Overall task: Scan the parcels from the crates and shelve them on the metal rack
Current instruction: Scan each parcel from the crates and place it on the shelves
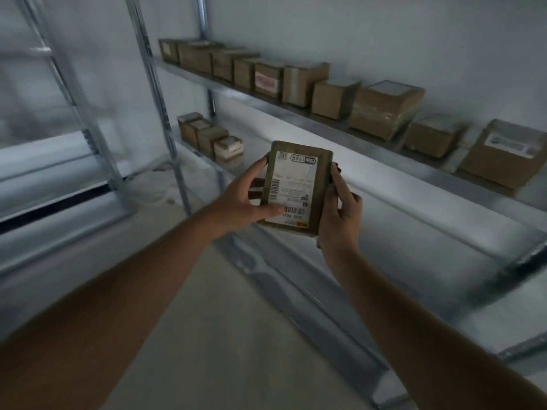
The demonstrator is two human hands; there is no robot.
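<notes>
A small brown, tape-wrapped cardboard parcel (297,187) with a white shipping label was held upright between both hands, label toward the camera. The left hand (247,199) gripped its left edge, thumb across the lower barcode; the right hand (337,211) clasped its right edge, and something dark showed at the fingertips, too hidden to identify. Beyond the hands stood the grey galvanised metal rack (384,184). Its upper shelf (296,112), above the hands, carried about twelve brown boxes (384,109) in a row; blur made the count uncertain. The lower shelf (393,187), level with the hands, bore four small boxes (211,137) up and to their left. Shelving appeared well advanced; this parcel remained unplaced. No crates were visible.
</notes>
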